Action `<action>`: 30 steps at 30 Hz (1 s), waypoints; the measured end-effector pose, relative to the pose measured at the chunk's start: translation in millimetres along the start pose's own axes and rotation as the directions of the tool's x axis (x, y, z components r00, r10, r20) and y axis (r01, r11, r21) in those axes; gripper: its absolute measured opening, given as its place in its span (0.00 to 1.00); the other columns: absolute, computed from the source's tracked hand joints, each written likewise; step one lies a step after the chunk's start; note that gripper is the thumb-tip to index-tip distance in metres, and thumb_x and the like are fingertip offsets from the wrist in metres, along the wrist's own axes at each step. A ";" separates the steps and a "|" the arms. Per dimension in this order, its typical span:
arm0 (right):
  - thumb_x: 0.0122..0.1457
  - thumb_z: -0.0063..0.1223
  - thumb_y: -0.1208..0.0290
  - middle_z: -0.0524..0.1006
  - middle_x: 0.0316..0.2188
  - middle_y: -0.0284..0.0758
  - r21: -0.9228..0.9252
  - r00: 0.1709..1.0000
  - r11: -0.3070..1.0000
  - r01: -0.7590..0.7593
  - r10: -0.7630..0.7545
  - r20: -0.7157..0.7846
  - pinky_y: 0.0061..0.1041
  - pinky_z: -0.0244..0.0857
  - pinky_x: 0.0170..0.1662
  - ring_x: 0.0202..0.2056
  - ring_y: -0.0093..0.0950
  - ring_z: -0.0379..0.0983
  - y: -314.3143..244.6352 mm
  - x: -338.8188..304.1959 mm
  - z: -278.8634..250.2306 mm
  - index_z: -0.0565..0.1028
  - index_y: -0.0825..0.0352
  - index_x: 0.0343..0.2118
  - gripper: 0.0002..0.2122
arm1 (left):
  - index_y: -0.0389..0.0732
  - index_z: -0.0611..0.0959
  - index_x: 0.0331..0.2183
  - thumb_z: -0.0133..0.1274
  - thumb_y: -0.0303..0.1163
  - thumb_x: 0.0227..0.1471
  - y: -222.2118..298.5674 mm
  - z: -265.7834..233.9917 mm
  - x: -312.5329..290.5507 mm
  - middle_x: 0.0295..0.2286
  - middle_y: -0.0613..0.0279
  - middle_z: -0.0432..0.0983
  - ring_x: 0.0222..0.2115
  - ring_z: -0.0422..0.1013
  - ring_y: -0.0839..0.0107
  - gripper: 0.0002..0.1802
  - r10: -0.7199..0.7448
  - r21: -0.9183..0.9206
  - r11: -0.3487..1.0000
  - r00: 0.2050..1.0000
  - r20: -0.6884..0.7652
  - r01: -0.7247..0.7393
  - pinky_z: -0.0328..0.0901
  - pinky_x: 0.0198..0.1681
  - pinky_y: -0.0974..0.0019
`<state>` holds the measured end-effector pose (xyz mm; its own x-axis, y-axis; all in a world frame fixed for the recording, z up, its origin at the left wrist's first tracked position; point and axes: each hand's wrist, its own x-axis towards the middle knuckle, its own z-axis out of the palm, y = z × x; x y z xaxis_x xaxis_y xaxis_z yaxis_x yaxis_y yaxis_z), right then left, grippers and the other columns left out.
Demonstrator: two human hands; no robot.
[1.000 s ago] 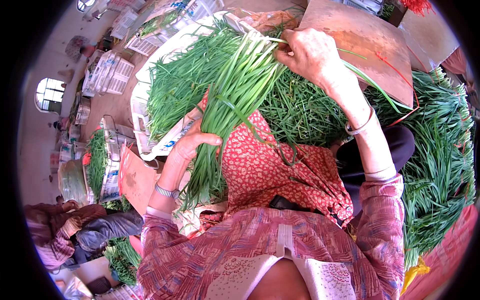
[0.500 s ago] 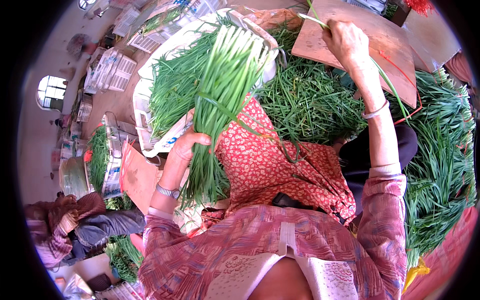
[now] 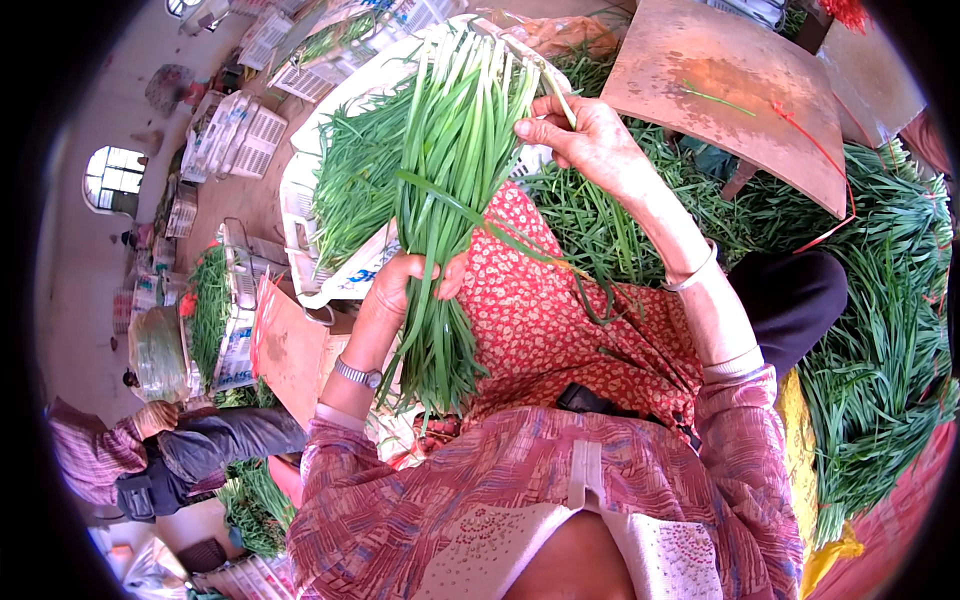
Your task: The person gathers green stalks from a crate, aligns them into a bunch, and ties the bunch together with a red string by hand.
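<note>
My left hand (image 3: 408, 282) is wrapped round the leafy lower part of a bunch of chives (image 3: 455, 160). The bunch stands nearly upright in the view, pale stem ends at the top and leaf tips hanging below my fist. One bent leaf crosses its front. At the right of the pale ends, my right hand (image 3: 592, 145) is closed, thumb and forefinger pinching a single pale chive stem (image 3: 556, 95). Behind the bunch, more chives (image 3: 360, 180) fill a white plastic basket (image 3: 297, 225). A red flowered apron (image 3: 560, 320) covers my lap.
A wooden board (image 3: 700, 50) stands at the upper right, with a thin green stalk (image 3: 715, 98) and red string (image 3: 822, 140) on it. Loose chives (image 3: 600, 235) lie below it. Stacked chives (image 3: 880, 320) line the right. Another person (image 3: 85, 450) sits at the left.
My right hand has come down and left from over the board to the bunch's pale ends. A green stalk now shows on the board. The bunch has shifted slightly right.
</note>
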<state>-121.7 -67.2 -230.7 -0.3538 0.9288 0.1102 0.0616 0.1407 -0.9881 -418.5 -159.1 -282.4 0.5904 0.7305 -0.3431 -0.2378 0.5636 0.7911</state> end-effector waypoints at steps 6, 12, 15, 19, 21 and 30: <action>0.55 0.59 0.68 0.78 0.21 0.40 -0.404 0.974 0.898 0.173 -0.217 -0.065 0.33 0.70 0.33 0.25 0.35 0.77 9.3 1.4 -4.6 0.79 0.64 0.35 0.08 | 0.32 0.77 0.36 0.58 0.39 0.32 -7.7 -8.9 -5.2 0.20 0.58 0.72 0.15 0.66 0.68 0.26 0.062 0.055 0.997 0.995 -0.073 -0.059 0.61 0.20 0.67; 0.53 0.55 0.73 0.80 0.33 0.41 -0.841 0.872 0.541 0.028 -0.424 -0.244 0.40 0.74 0.39 0.34 0.41 0.79 37.2 12.1 -68.6 0.78 0.60 0.39 0.10 | 0.31 0.77 0.40 0.58 0.37 0.31 -8.5 -9.0 -12.1 0.22 0.56 0.73 0.15 0.67 0.67 0.30 0.077 0.023 0.997 0.993 -0.095 -0.075 0.61 0.20 0.67; 0.59 0.55 0.63 0.80 0.36 0.42 -0.880 0.904 0.436 -0.189 -0.273 -0.329 0.42 0.73 0.42 0.40 0.42 0.78 70.4 6.6 -105.1 0.77 0.58 0.45 0.12 | 0.31 0.76 0.37 0.58 0.35 0.32 2.4 -9.0 -14.9 0.22 0.59 0.71 0.18 0.67 0.70 0.26 0.068 -0.025 0.997 0.995 -0.073 -0.070 0.60 0.20 0.68; 0.63 0.47 0.46 0.77 0.41 0.45 -0.416 0.965 0.894 -0.164 0.058 -0.255 0.32 0.71 0.35 0.34 0.34 0.78 26.6 -4.9 -71.6 0.70 0.64 0.53 0.26 | 0.28 0.77 0.37 0.59 0.36 0.34 20.2 -2.8 -8.4 0.22 0.58 0.72 0.18 0.67 0.70 0.26 0.153 -0.030 0.988 0.988 -0.038 -0.154 0.59 0.22 0.69; 0.62 0.46 0.41 0.76 0.46 0.42 -0.121 0.965 0.978 -0.172 0.142 -0.218 0.22 0.66 0.31 0.34 0.27 0.77 -1.5 -1.4 -68.2 0.70 0.68 0.54 0.32 | 0.28 0.77 0.38 0.58 0.36 0.35 37.7 15.8 16.7 0.23 0.57 0.73 0.19 0.67 0.69 0.27 0.170 0.102 0.982 0.982 -0.086 -0.161 0.60 0.21 0.69; 0.66 0.39 0.43 0.76 0.41 0.34 0.328 0.993 0.942 -0.068 0.095 -0.068 0.26 0.69 0.40 0.38 0.25 0.73 -62.1 21.3 -91.6 0.72 0.67 0.49 0.28 | 0.32 0.78 0.40 0.61 0.36 0.36 72.8 101.5 113.7 0.27 0.57 0.76 0.22 0.73 0.71 0.27 0.315 0.169 0.927 0.940 0.129 -0.334 0.71 0.27 0.70</action>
<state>-47.6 -24.8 -157.2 -0.2816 0.9593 0.0228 -0.2237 -0.0425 -0.9737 -290.4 -74.1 -212.5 0.5796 0.8149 -0.0084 -0.2873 0.2139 0.9337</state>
